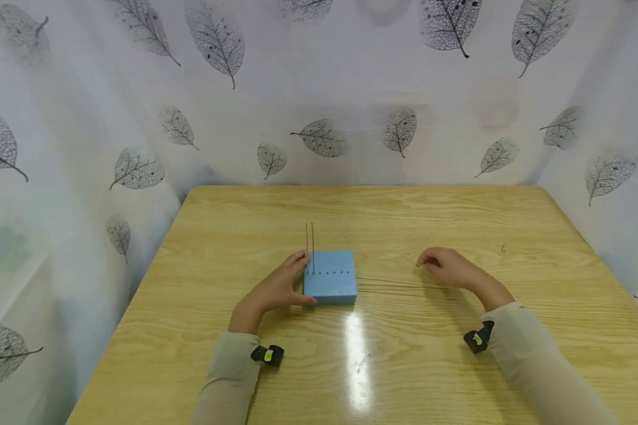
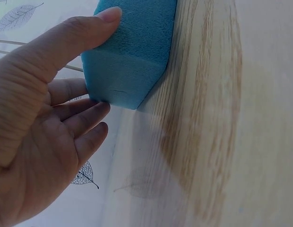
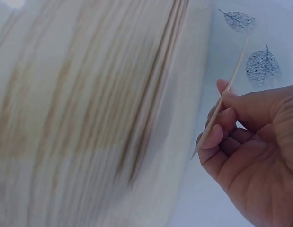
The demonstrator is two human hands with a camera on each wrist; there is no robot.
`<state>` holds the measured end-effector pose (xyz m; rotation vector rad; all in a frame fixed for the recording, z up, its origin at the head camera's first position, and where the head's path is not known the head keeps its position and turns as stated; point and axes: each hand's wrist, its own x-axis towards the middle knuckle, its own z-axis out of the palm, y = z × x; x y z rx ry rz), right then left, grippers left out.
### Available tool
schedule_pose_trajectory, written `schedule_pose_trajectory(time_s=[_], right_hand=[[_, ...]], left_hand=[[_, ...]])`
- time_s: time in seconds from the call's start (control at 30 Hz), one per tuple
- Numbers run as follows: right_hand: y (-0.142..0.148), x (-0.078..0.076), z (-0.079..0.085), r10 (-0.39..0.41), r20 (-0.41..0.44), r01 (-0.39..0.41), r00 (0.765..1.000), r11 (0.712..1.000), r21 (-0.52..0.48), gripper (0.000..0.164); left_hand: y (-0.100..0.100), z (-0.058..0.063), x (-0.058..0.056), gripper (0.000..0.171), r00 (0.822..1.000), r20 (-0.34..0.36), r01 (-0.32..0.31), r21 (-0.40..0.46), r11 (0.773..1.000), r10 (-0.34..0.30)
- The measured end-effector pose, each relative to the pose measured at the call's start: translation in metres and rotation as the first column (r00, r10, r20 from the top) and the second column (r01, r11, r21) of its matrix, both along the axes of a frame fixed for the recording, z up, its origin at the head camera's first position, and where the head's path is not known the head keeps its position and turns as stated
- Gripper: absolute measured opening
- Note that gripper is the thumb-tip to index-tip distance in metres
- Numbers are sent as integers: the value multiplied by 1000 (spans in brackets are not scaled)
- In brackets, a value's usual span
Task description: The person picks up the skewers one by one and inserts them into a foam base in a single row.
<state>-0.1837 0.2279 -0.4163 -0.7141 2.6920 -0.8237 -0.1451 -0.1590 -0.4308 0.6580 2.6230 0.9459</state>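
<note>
My left hand [image 1: 277, 284] holds a blue foam block [image 1: 329, 289] at its left end, thumb on the near side and fingers at the far side. In the left wrist view the thumb presses the foam block [image 2: 137, 35] and the lower fingers are loosely bent. Two thin wooden sticks [image 1: 312, 239] stand upright in the block's leftmost holes; a row of small dark holes [image 1: 334, 273] runs to their right. Above the table, to the right of the block, my right hand [image 1: 449, 268] pinches another thin wooden stick [image 3: 236, 65] between thumb and fingers.
Several thin sticks [image 1: 393, 280] lie on the wooden table [image 1: 276, 389] between the block and my right forearm. A white curtain [image 1: 351, 71] with leaf prints hangs behind and beside the table. Light glares off the tabletop in front of the block.
</note>
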Motion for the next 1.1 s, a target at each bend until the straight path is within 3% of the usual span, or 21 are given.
schedule_pose_trajectory(time_s=[0.4, 0.7, 1.1], right_hand=[[-14, 6, 18, -31, 60, 42, 998, 981, -187, 17], [-25, 6, 21, -68, 38, 77, 997, 954, -291, 13], [-46, 8, 25, 29, 17, -20, 999, 912, -409, 8]], left_hand=[[1, 2, 0, 98, 1000, 7, 4, 3, 1000, -4], [0, 2, -1, 99, 1000, 19, 11, 5, 1000, -11], [0, 0, 0, 99, 1000, 11, 9, 8, 1000, -9]])
